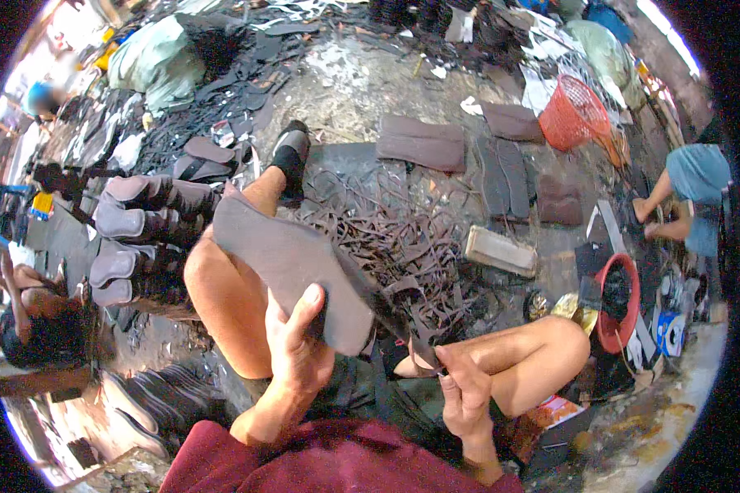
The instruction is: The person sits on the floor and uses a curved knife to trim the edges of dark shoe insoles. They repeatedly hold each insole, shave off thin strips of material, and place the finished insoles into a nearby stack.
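Note:
A large brown-grey shoe sole (292,255) lies tilted across my lap, over my bent leg. My left hand (300,345) is closed on its lower part, thumb pressed on top. A dark edge or strip runs along the sole's right side. At the lower right of the sole, my right hand (466,394) pinches a thin flat piece (423,352) that reaches toward the sole; whether it is a blade or a cut strip, I cannot tell. Between my legs lies a heap of dark curled offcut strips (411,255).
Flat brown sheets (421,143) lie beyond the heap. A pale rectangular block (501,251) rests right of it. Stacked soles (127,222) stand at left. Red baskets (574,111) (619,304) are at right. Other people sit at both sides.

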`<act>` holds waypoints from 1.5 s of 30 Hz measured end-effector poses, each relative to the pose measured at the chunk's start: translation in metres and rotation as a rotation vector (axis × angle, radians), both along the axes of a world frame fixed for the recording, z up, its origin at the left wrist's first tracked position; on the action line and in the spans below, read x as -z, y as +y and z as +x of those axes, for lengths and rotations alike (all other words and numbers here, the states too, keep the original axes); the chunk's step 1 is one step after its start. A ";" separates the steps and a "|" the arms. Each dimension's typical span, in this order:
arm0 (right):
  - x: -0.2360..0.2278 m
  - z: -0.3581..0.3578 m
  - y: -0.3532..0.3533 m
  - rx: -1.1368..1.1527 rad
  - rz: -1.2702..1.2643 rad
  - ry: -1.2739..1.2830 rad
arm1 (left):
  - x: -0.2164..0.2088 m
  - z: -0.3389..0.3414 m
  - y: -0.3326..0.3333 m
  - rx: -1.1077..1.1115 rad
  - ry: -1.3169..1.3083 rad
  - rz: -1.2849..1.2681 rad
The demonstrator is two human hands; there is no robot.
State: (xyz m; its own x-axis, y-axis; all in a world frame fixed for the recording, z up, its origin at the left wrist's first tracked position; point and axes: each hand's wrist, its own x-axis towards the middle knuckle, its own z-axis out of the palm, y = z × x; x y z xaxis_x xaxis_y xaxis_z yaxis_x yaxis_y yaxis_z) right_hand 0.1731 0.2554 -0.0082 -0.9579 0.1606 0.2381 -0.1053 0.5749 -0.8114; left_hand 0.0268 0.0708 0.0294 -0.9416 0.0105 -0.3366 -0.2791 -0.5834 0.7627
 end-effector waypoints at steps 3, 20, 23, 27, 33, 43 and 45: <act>-0.015 -0.006 0.003 -0.055 0.073 -0.093 | 0.008 0.008 -0.005 0.029 0.015 -0.067; 0.005 -0.043 0.023 -0.093 -0.036 -0.231 | 0.025 0.006 -0.050 -0.029 -0.022 -0.471; 0.021 -0.021 0.026 0.109 -0.172 -0.248 | 0.063 -0.002 -0.072 -0.328 0.503 -1.114; 0.017 -0.020 0.015 0.426 -0.228 0.082 | 0.005 -0.028 -0.065 -0.255 -0.029 -0.452; 0.020 -0.007 0.005 -0.197 -0.006 -0.120 | 0.016 -0.012 -0.073 0.078 -0.203 -0.170; 0.017 -0.055 -0.022 -0.257 -0.164 -0.257 | 0.031 -0.006 -0.083 0.080 -0.137 -0.141; 0.005 -0.075 -0.030 -0.273 -0.157 -0.363 | 0.032 -0.006 -0.085 0.092 -0.125 -0.202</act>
